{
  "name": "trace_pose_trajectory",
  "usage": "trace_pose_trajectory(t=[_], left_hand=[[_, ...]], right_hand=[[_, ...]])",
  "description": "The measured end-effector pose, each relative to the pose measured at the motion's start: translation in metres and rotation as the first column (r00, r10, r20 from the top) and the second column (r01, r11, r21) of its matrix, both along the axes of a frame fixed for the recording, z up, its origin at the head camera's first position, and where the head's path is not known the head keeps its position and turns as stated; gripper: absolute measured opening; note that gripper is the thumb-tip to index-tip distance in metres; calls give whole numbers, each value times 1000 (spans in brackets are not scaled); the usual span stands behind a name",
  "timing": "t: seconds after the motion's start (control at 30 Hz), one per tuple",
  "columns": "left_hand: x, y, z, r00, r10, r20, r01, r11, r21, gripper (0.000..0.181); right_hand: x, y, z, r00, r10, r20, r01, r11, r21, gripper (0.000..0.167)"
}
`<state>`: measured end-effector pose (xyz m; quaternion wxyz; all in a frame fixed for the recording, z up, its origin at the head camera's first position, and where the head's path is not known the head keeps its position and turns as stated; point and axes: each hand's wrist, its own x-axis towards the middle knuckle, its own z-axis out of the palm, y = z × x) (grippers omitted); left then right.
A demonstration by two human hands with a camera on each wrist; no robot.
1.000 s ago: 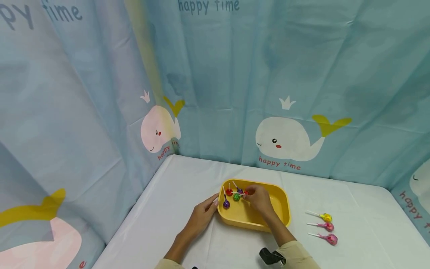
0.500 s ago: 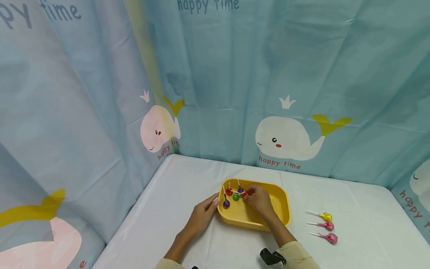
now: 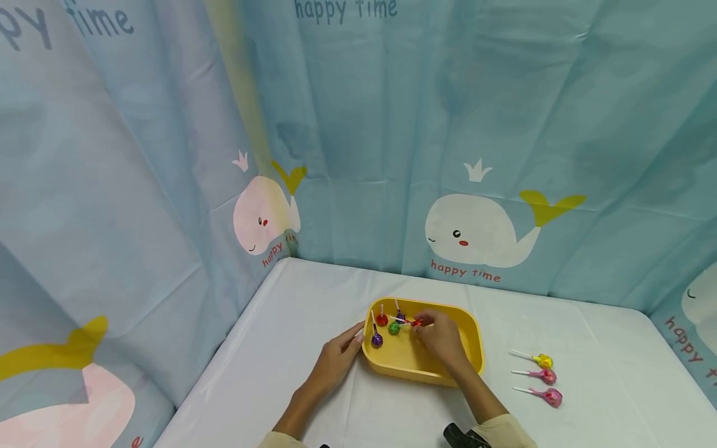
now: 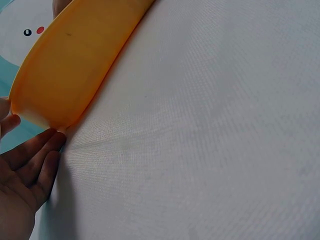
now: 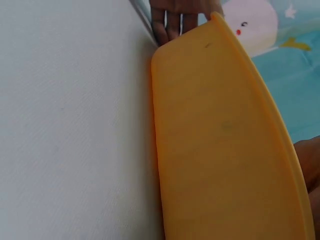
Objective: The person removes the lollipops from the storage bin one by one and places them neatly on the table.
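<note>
In the head view my left hand (image 3: 335, 358) holds the left end of a yellow plastic tray (image 3: 478, 348). The left wrist view shows its fingers (image 4: 42, 157) against the tray's outer wall, low by the table. My right hand (image 3: 442, 339) is inside the tray and pinches a red lollipop (image 3: 417, 323) by its wrapped head, the stick pointing left. Close to it lie a green lollipop (image 3: 394, 328) and a purple lollipop (image 3: 400, 317). Another red lollipop (image 3: 382, 320) and a second purple lollipop (image 3: 377, 340) lie at the tray's left end.
Right of the tray, on the white tablecloth (image 3: 605, 367), a yellow lollipop (image 3: 543, 361) and two pink lollipops (image 3: 548, 376) lie in a column, sticks to the left. A blue whale-print curtain (image 3: 364, 218) hangs behind the table and along its left side.
My right hand has shifted slightly right, drawing the red lollipop with it. Earlier, the rear purple lollipop's stick swung more upright. My left hand and the tray stay in place.
</note>
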<state>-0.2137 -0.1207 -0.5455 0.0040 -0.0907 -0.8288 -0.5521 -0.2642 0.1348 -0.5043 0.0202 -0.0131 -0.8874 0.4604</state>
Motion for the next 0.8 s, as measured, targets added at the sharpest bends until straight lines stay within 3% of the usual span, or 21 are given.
trace_pose_trajectory(t=[0.8], left_hand=[[0, 0, 0, 1000, -1, 1, 1, 1000, -2, 49]], right_hand=[[26, 31, 17, 1000, -17, 0, 17, 992, -123, 26]])
